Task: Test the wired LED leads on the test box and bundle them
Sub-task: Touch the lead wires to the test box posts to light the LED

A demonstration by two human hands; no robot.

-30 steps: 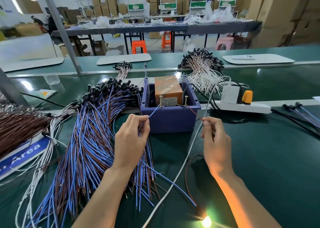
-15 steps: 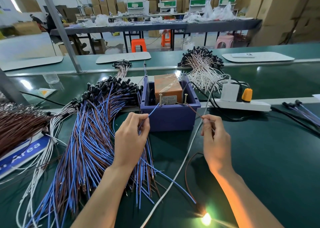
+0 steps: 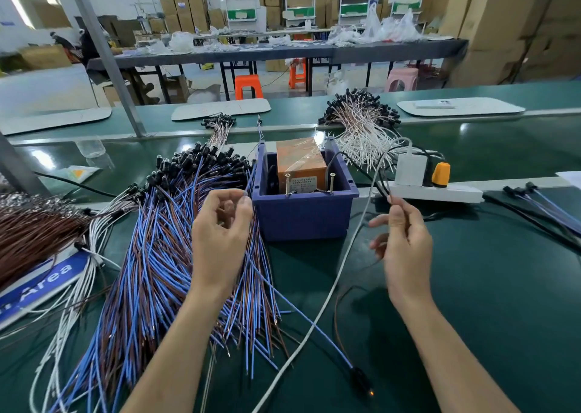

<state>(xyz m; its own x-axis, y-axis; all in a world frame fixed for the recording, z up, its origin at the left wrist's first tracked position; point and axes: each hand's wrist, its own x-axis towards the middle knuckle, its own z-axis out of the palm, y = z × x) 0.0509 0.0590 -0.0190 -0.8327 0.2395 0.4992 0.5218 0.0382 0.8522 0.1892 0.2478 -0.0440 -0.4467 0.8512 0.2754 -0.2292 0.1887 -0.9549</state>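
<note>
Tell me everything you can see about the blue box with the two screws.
The blue test box is an open-topped bin, plastic by its look, upright on the green bench. An orange taped block sits inside; two metal screws stand at its front rim. Blue and brown wires crowd its left wall, near the left hand.

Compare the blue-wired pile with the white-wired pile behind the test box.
The blue-wired pile lies left of the test box; the white-wired pile lies beyond it. The blue-wired pile looks bigger and sprawls toward the camera; the white-wired pile is compact. Both carry black LED heads.
</note>
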